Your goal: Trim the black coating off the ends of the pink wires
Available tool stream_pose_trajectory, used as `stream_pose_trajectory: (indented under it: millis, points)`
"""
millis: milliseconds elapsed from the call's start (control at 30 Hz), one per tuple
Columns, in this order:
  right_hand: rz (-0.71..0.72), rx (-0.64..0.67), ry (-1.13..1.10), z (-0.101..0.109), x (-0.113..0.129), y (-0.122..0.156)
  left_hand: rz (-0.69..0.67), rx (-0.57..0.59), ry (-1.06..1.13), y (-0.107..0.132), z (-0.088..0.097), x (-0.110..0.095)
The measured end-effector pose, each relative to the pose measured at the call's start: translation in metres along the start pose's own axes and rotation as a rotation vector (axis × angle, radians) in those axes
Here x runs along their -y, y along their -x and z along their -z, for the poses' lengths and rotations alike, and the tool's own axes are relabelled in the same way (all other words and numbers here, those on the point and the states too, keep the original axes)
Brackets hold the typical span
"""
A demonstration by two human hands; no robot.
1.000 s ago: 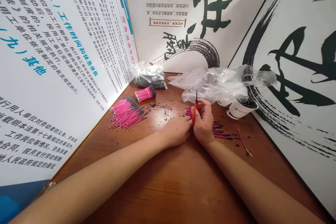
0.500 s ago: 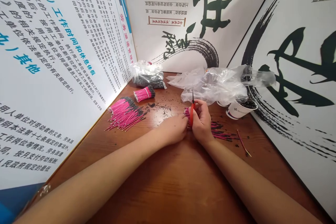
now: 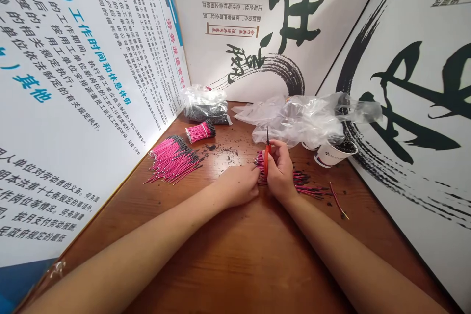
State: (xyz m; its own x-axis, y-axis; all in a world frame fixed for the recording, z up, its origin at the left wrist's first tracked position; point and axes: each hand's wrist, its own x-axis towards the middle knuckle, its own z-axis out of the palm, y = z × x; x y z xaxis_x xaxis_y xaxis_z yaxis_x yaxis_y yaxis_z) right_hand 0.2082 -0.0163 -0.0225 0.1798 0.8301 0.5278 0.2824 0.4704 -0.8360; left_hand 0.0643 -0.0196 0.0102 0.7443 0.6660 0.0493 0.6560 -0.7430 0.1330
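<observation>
My right hand [image 3: 281,171] is closed around a red-handled tool with a thin dark tip [image 3: 267,158], which points away from me. I cannot make out its exact kind. My left hand [image 3: 239,184] is closed just to the left, its fingers curled at the near ends of pink wires [image 3: 260,161]. What it pinches, if anything, is hidden. Those wires lie partly under my right hand, and more pink-and-black wires [image 3: 309,189] stick out on its right side. One loose wire [image 3: 337,200] lies farther right.
At the left are a pile of pink wires with black ends [image 3: 174,157] and a tied wire bundle [image 3: 200,131]. Behind them sits a plastic bag of black pieces [image 3: 206,110]. Clear plastic bags [image 3: 298,120] and a tilted paper cup of black bits [image 3: 333,154] stand right. Printed boards enclose the wooden table [image 3: 235,255].
The whole view has shifted slightly. My left hand has moved a little back from the tool, its fingers still curled. My right hand keeps its hold on the red-handled tool.
</observation>
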Motion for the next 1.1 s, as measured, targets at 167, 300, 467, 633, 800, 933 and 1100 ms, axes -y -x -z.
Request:
stream_pose_trajectory:
  millis: [167, 300, 467, 633, 800, 933, 1100]
  points:
    - [-0.01, 0.009, -0.01, -0.001, 0.001, -0.001, 0.028, -0.173, 0.137, 0.013, 0.011, 0.018]
    - [-0.014, 0.039, 0.0, -0.001, 0.0, -0.001, 0.043, -0.364, 0.302, 0.029, 0.014, 0.045]
    - [0.056, 0.092, 0.119, 0.0, 0.011, 0.003, 0.166, -0.543, 0.543, 0.037, 0.007, 0.063]
    - [0.35, 0.344, 0.208, 0.002, 0.028, 0.014, 0.249, -0.584, 0.779, 0.04, 0.002, 0.059]
    - [0.286, 0.383, 0.253, 0.002, 0.027, 0.014, 0.221, -0.519, 0.851, 0.039, -0.005, 0.057]
    - [0.237, 0.413, 0.278, 0.0, 0.026, 0.014, 0.204, -0.506, 0.908, 0.037, -0.009, 0.059]
    - [0.2, 0.444, 0.301, -0.003, 0.027, 0.015, 0.18, -0.509, 0.981, 0.037, -0.009, 0.06]
